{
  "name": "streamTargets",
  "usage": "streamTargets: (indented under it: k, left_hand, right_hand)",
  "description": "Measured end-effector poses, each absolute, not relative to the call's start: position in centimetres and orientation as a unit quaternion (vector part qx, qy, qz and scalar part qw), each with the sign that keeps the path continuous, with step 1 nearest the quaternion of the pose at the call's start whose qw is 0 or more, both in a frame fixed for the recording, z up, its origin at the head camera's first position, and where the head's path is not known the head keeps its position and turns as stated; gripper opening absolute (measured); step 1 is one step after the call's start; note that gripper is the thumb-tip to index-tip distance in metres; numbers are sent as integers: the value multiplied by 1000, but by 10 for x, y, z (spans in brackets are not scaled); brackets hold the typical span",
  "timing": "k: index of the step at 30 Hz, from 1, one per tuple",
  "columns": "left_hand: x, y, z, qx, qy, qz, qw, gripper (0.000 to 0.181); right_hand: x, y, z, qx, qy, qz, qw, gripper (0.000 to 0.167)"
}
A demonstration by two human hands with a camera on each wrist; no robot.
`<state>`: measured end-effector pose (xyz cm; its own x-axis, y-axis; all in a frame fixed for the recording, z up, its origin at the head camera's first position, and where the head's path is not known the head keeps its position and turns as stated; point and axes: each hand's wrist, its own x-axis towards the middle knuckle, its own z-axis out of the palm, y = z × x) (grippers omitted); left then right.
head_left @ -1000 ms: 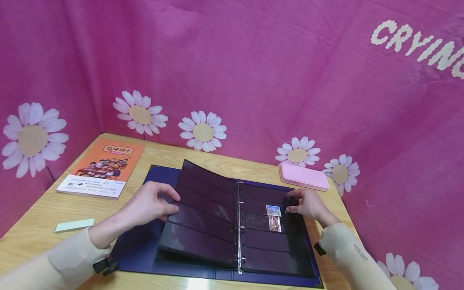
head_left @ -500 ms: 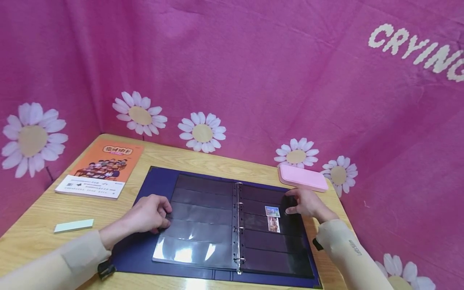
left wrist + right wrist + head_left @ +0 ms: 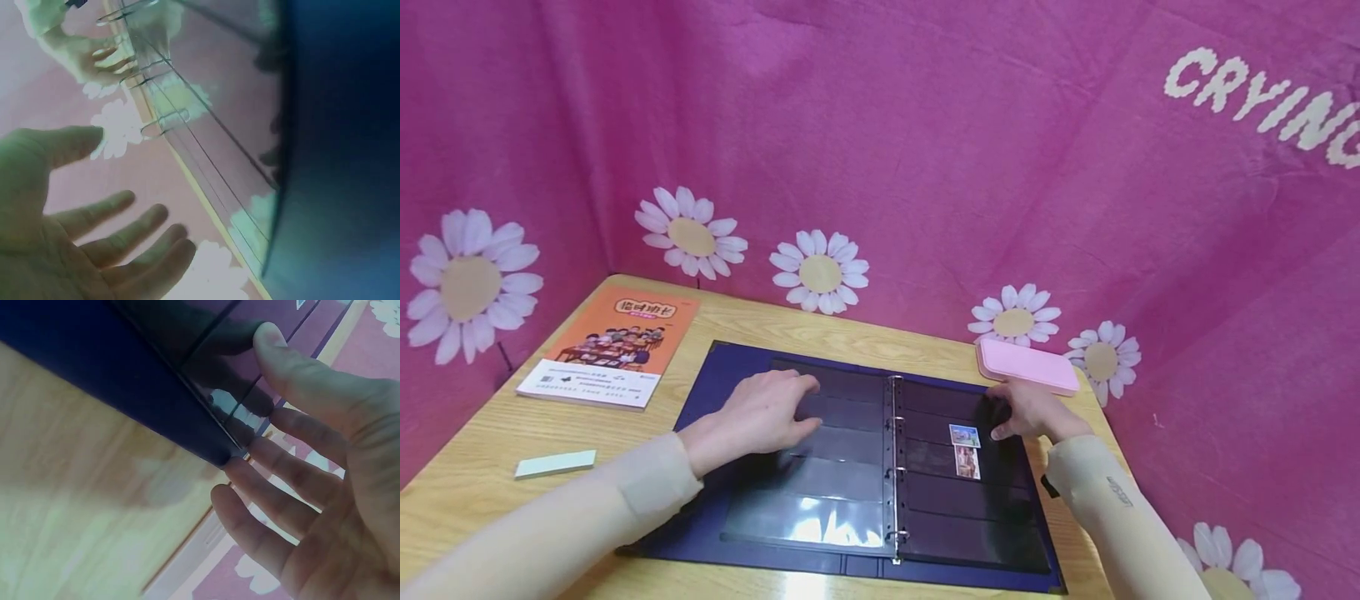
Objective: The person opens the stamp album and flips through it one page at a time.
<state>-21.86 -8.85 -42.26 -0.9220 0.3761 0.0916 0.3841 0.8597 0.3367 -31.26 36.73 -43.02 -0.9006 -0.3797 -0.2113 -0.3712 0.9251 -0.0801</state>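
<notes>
A dark blue ring binder lies spread on the wooden table. Its black pocket page lies flat left of the metal rings, shiny with reflections. My left hand is over that page, fingers relaxed and holding nothing; the left wrist view shows its thumb and fingers apart. On the right-hand pocket page sit two small stamps, a bluish one above a brownish one. My right hand is at this page's upper outer edge, thumb and fingers spread, gripping nothing.
An orange and white booklet lies at the back left of the table. In front of it is a pale green strip. Behind the binder's right corner rests a pink case, close to the pink curtain.
The lifted page in my left hand went down flat on the left side. My left hand released it and moved right, over the page. My right hand stayed nearly in place.
</notes>
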Motion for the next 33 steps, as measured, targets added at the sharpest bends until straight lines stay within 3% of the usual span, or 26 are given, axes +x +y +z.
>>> streamTargets:
  k: [4,11,15,24,26,33]
  left_hand:
    - [-236,-60,-429,-249,-954,-164,-17,73]
    - [-251,-33,-437,-262,-950,-104,-136,114]
    - [-253,-25,-438,-243,-954,-60,-168,118]
    - [-251,-20,-436,-229,-958,-46,-169,116]
    - [-251,-20,-437,-229,-957,-47,-170,115]
    - [-251,-21,-439,-226,-958,-48,-169,115]
  right_hand:
    - [-318,365,-429,-181,974,-15,132,72]
    - [-327,365,-429,-174,974,-29,145,76]
    - [-332,365,-427,-181,972,-25,147,78]
    - [-337,367,-422,-181,971,-29,151,79]
    - [-338,368,-423,-177,974,-35,137,72]
    - [-341,374,-433,-151,981,-101,65,24]
